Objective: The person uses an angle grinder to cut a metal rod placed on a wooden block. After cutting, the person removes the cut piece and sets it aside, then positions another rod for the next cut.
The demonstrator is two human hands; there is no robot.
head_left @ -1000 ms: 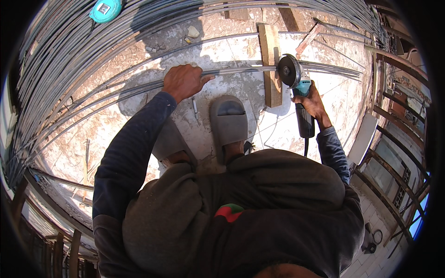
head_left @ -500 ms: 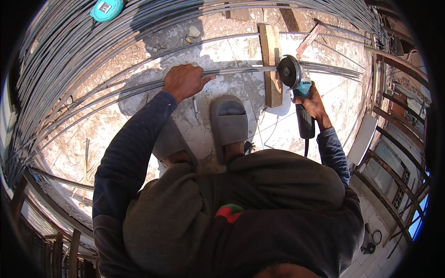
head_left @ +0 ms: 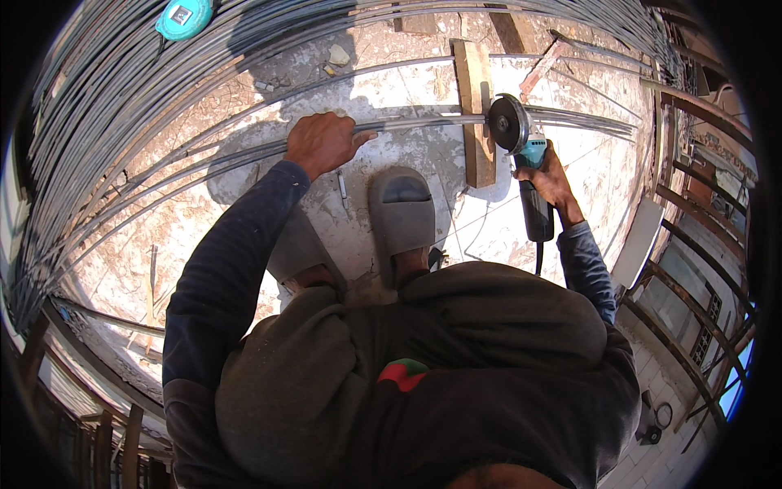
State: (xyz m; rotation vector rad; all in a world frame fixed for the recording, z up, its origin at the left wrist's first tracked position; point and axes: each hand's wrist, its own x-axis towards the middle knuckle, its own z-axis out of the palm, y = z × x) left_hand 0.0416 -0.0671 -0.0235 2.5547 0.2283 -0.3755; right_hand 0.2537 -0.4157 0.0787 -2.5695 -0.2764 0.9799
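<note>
On the sunlit, pale-stained floor [head_left: 391, 151], ahead of the person's feet, several thin grey rods [head_left: 415, 124] run from the left across a wooden block [head_left: 478, 151]. The left grip [head_left: 320, 143] is clamped over these rods to the left of the block, fingers curled round them and thumb pointing right along their length. The right grip [head_left: 551, 181] is closed around the body of a teal and black angle grinder [head_left: 538, 204], whose cable hangs toward the person. The grinder's dark disc [head_left: 508, 124] stands at the block's right edge, right where the rods cross; whether it touches them I cannot tell. More rod ends [head_left: 590, 122] show beyond the disc. Near the upper left, a teal tape measure [head_left: 184, 18] lies on a broad spread of similar rods [head_left: 122, 98]. A slim pale stick [head_left: 343, 189] lies beside the right grey slipper [head_left: 403, 213].
</note>
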